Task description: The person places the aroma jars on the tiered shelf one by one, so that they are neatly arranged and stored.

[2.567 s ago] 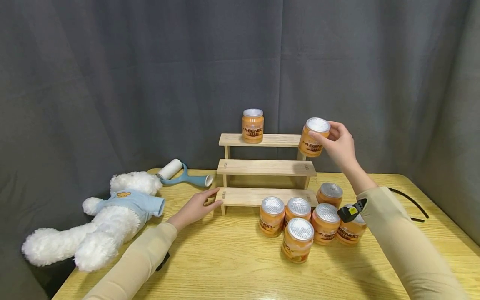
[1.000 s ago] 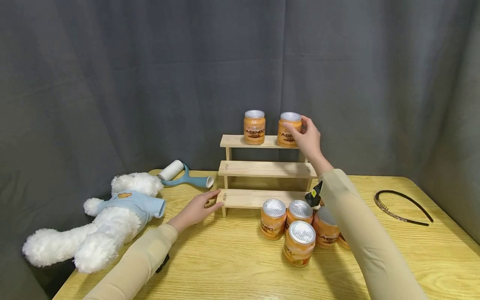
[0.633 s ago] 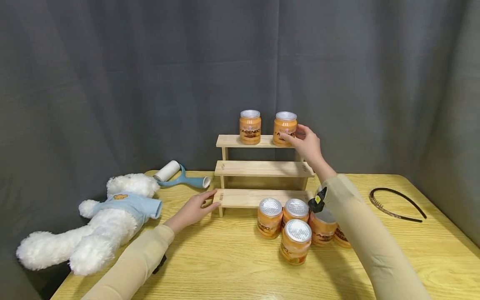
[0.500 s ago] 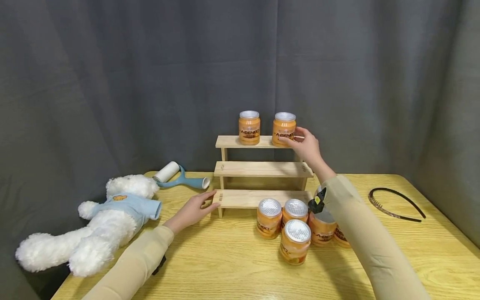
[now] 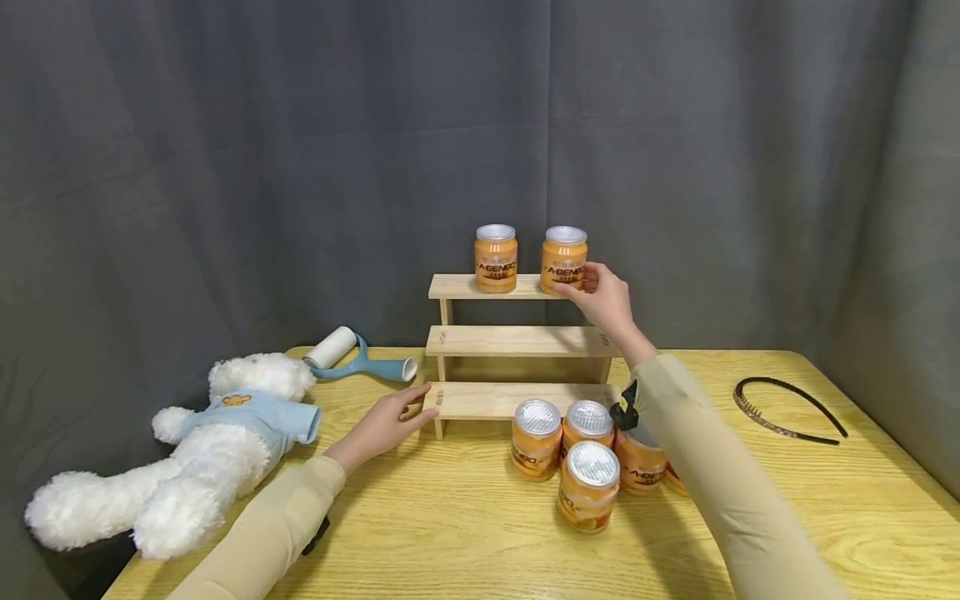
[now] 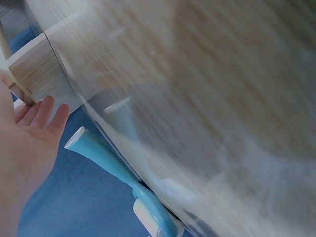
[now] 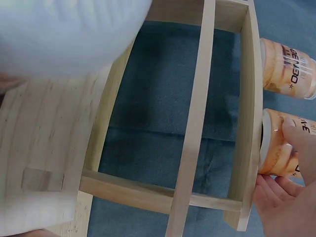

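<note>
- The right hand [image 5: 606, 302] is pinching the lower part of an orange cylindrical jar with a silver lid [image 5: 561, 257], its thumb lying across the front and its fingers bending round the side.
- That jar is standing upright between those fingertips, at the front edge of a pale wooden three-step rack's [image 5: 517, 340] top board; whether its base is fully resting there is hard to tell.
- The left hand [image 5: 384, 423] is touching the left end of the rack's bottom board, fingers fairly straight, thumb spread apart.
- A second orange jar [image 5: 496, 260] is standing left of the right fingers, on the same board, apart from the held one.
- Below the right fingers, more orange silver-lidded jars [image 5: 587, 493] are clustering on the yellow wood-grain table [image 5: 450, 525], one partly hidden behind the sleeve.
- Beyond the left fingertips, a blue-handled white roller [image 5: 378, 368] is lying.
- Left of the left fingers, a white plush toy in a light-blue shirt [image 5: 255, 421] is sprawling.
- Well right of the right fingers, a black curved headband [image 5: 813, 397] is lying.
</note>
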`<state>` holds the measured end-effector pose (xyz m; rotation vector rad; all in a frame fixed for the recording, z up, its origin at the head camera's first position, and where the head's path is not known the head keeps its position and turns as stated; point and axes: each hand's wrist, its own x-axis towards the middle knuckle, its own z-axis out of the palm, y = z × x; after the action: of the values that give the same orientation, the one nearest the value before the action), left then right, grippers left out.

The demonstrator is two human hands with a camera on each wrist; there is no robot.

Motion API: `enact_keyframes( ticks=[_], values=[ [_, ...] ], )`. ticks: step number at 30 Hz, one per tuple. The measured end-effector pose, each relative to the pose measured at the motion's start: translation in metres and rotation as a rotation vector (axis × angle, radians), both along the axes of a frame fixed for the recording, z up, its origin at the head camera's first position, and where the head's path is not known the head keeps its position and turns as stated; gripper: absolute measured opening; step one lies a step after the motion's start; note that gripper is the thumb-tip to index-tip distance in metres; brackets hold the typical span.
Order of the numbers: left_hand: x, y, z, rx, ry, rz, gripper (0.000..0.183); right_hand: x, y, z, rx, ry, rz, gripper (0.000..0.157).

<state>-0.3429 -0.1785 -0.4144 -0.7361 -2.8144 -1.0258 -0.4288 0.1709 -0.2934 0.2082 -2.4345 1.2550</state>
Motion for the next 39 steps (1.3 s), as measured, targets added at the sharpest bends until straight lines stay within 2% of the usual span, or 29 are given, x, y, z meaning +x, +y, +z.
enact_keyframes(
  ticks=[11,25,31,39],
  values=[
    [0.0,-0.003,0.0,-0.003,0.005,0.008,0.063,-0.006,-0.005,0.001,-0.042,-0.03,-0.03,0.07],
    [0.0,0.003,0.002,0.0,0.001,-0.008,0.062,-0.006,0.0,0.001,-0.004,-0.002,-0.075,0.067],
    [-0.001,0.004,0.002,0.004,0.008,-0.014,0.064,-0.005,0.004,0.003,-0.008,-0.018,-0.06,0.067],
    [-0.002,0.005,0.002,-0.015,-0.004,-0.012,0.063,0.005,0.013,0.005,-0.005,-0.058,-0.006,0.054]
  ],
)
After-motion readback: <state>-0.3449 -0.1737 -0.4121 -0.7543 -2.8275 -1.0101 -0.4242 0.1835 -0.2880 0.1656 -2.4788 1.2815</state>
